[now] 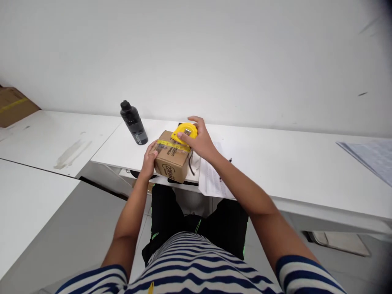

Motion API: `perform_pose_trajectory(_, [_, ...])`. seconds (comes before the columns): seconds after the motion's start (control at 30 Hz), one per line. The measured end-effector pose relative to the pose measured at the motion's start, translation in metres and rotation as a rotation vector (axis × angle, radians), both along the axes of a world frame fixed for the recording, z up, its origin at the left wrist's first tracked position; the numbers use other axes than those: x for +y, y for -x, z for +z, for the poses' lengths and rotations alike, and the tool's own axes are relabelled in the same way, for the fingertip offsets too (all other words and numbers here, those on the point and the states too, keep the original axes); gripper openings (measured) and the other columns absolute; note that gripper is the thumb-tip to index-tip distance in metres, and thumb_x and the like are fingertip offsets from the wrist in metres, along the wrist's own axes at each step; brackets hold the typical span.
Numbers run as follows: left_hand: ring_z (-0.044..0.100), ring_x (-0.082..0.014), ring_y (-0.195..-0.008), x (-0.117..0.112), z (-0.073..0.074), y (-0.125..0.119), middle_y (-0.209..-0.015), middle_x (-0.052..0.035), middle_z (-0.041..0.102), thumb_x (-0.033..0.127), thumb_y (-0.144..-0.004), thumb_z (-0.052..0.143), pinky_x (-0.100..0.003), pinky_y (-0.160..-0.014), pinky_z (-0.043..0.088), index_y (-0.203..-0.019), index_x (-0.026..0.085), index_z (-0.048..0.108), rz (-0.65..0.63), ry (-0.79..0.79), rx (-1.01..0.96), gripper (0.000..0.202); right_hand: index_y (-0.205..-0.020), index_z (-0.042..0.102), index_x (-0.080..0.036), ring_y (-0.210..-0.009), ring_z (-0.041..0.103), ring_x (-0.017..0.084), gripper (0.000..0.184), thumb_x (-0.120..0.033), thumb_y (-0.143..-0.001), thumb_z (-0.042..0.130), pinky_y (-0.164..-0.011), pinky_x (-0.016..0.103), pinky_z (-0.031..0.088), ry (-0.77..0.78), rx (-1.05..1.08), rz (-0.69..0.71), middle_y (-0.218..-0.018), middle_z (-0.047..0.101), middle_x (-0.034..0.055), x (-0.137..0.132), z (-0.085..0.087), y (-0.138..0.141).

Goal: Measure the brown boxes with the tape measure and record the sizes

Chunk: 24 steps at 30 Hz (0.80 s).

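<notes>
The left hand [149, 160] has fingers clamped on the cardboard carton [171, 158]; the right hand [202, 141] pinches a yellow tape measure [185, 128] at the carton's far-right edge. Apparently measuring; next calls for steady alignment.

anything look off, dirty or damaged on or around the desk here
Two blemishes stand out: a greyish smear on the left tabletop, and a dark mark on the pale wall at right. Both break up plain surfaces. The bottle looks tilted, but that may be lens distortion. The held box shows no clear damage.
</notes>
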State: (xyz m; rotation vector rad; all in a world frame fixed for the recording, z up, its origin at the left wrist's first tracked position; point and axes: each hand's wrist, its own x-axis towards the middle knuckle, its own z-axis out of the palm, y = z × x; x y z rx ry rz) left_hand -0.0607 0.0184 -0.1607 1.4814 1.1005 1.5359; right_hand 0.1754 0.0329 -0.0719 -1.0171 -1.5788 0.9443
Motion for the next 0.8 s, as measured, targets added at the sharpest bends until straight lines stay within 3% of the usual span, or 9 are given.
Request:
perform_pose_trajectory(0.13, [0.053,-0.0315,-0.135,-0.008,-0.003,-0.023,-0.147,-0.0154,0.053,0.059,-0.084,0.065,-0.048,-0.115,0.041,-0.153,0.025,0.033,-0.01,0.009,-0.018,0.083,-0.126,0.052,-0.023,-0.098,0.063,0.027,0.051,-0.045,-0.082,0.065,-0.091,0.049,0.05,-0.199,-0.393,0.164,-0.113,0.066,0.0078,0.022,0.024,0.03])
perform_pose_trajectory(0.3, [0.039,-0.0314,-0.148,-0.014,-0.002,-0.031,-0.159,-0.0137,0.041,0.061,-0.087,0.06,-0.046,-0.123,0.031,-0.153,0.024,0.035,0.058,-0.063,0.005,0.08,-0.139,0.044,-0.023,-0.118,0.059,0.029,0.055,-0.042,-0.089,0.058,-0.097,0.045,0.047,-0.375,-0.526,0.325,-0.14,0.055,0.0126,0.027,0.015,0.047])
perform_pose_trajectory(0.5, [0.048,-0.0295,-0.141,-0.015,-0.015,-0.038,-0.152,-0.0137,0.051,0.059,-0.09,0.056,-0.043,-0.119,0.038,-0.148,0.021,0.045,0.169,-0.044,0.02,0.07,-0.147,0.029,-0.023,-0.085,0.066,0.027,0.074,-0.043,-0.085,0.063,-0.079,0.043,0.052,-0.295,-0.616,0.289,-0.111,0.067,0.0106,0.02,0.013,0.04])
perform_pose_trajectory(0.8, [0.052,-0.0275,-0.137,-0.022,-0.007,-0.046,-0.147,-0.0114,0.057,0.055,-0.094,0.05,-0.04,-0.118,0.039,-0.14,0.02,0.057,0.247,-0.101,0.062,0.058,-0.138,0.032,-0.022,-0.076,0.063,0.026,0.07,-0.045,-0.081,0.066,-0.07,0.04,0.049,-0.243,-0.642,0.226,-0.099,0.064,0.0082,0.007,0.014,0.012])
